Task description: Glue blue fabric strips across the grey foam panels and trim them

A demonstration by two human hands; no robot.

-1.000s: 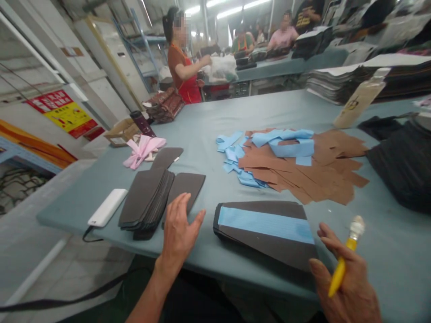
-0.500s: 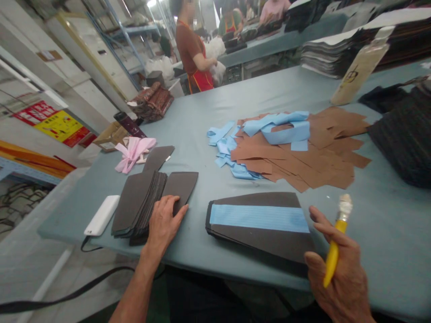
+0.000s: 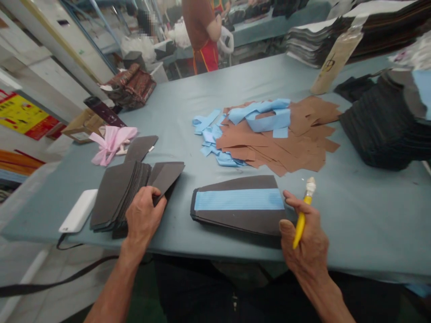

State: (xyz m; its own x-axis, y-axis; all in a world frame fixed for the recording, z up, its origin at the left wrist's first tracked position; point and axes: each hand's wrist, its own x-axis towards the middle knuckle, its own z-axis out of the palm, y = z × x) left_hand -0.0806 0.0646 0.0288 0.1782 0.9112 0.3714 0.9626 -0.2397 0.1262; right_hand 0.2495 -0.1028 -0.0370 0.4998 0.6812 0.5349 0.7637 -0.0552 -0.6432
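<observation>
My left hand pinches the edge of a dark grey panel, lifting it at a tilt. That panel lies beside a fanned stack of dark panels. In my right hand is a yellow-handled brush, its pale bristles pointing up and away. The right thumb and fingers are near the right end of a second pile of dark tapered panels. A light blue strip runs lengthwise across the top of this pile. Behind it lie brown pieces with blue strips over them.
Left on the blue-grey table are a white power bank with a cable, pink cloth and a cardboard box. At the right stand a cloudy bottle and dark stacked pieces. A person in a red apron stands beyond.
My left hand has closed on the dark panel and raised its edge, where before it lay flat under the fingers. The right hand still holds the brush. The whole view has shifted.
</observation>
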